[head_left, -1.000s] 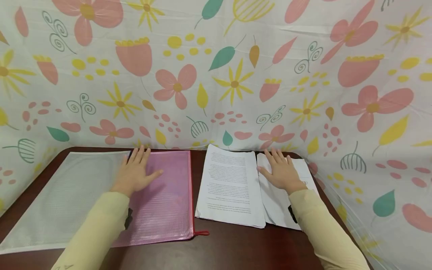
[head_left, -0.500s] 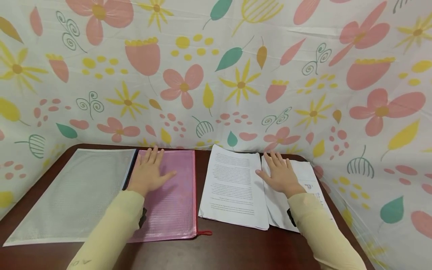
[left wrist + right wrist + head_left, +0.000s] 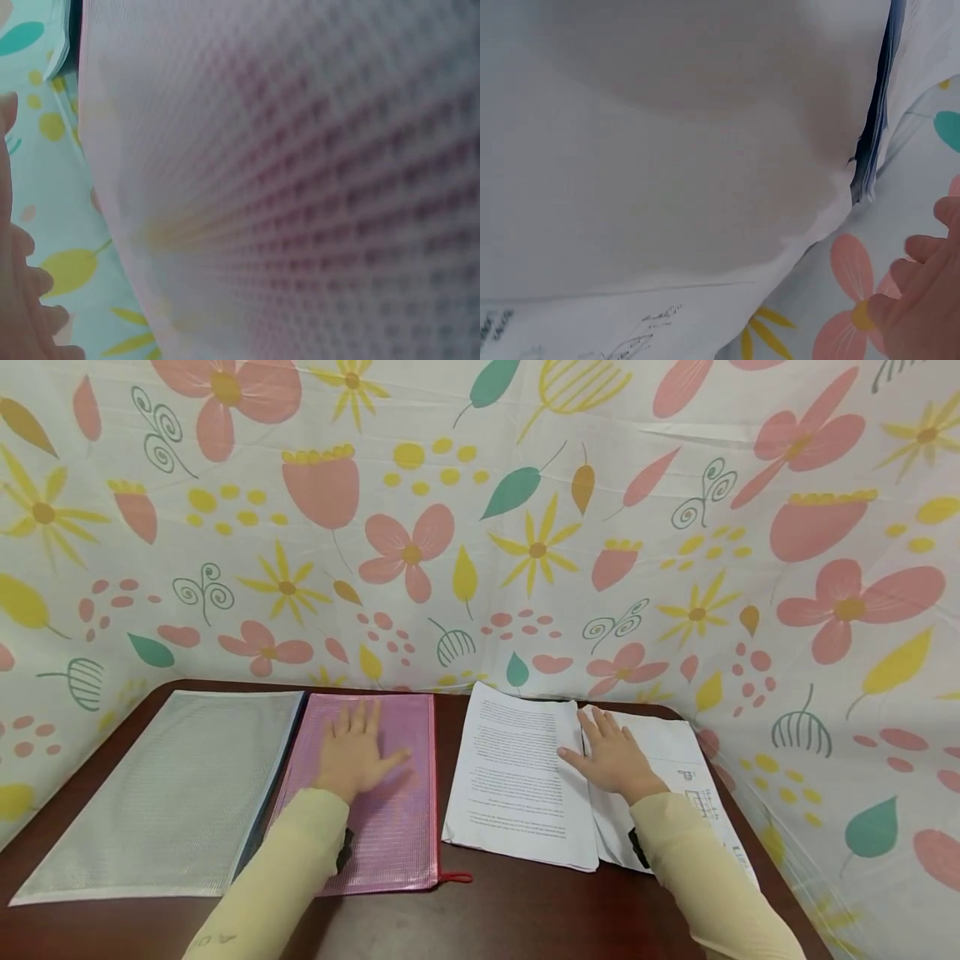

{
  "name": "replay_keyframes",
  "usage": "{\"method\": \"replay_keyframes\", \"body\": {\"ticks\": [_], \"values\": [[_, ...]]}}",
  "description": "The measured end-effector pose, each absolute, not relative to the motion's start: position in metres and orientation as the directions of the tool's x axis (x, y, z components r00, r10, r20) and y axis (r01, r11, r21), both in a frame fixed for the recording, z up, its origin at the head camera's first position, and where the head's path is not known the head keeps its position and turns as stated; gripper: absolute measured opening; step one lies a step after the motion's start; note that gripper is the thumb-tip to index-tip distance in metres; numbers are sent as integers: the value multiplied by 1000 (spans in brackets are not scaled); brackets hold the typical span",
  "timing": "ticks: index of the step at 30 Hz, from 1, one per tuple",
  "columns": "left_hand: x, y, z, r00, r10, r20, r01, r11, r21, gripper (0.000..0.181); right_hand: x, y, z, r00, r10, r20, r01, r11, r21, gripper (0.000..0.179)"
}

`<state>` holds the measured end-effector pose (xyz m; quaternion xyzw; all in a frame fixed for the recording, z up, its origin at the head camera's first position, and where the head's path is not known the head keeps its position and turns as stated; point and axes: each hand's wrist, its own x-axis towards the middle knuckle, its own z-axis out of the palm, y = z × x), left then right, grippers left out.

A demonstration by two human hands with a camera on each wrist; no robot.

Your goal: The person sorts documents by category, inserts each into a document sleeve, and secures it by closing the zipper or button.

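Note:
My left hand (image 3: 358,756) is spread, palm down, over the pink mesh zipper pouch (image 3: 397,835), which has a red zipper edge and a red pull tab. The pouch's grid fills most of the left wrist view, with the fingers (image 3: 34,281) at the left edge. To its left lies a clear whitish mesh pouch (image 3: 157,793) with a dark blue edge. My right hand (image 3: 611,760), fingers straight, is over the inner edge of the right stack of papers (image 3: 675,747). Its thumb overlaps the left stack of printed papers (image 3: 517,777) in the head view.
All of it lies on a dark reddish-brown table (image 3: 517,910) with rounded far corners. A white curtain (image 3: 480,560) printed with flowers and leaves rises right behind the table and along its sides.
The left hand has moved right, from the seam between the two pouches to over the pink pouch. The right hand has shifted slightly left. The head view has turned a little left.

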<state>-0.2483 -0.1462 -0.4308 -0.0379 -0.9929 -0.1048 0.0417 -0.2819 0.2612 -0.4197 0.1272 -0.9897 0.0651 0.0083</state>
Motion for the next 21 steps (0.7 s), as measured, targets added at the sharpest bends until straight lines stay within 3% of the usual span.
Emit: {"method": "replay_keyframes", "body": {"ticks": [10, 21], "values": [[-246, -129, -435, -999, 29, -40, 17, 962, 273, 106, -281, 251, -420, -979, -200, -30, -193, 969, -156, 91], [-233, -103, -430, -995, -22, -101, -52, 951, 305, 99, -279, 251, -427, -985, -138, -103, -120, 980, -159, 82]]}}
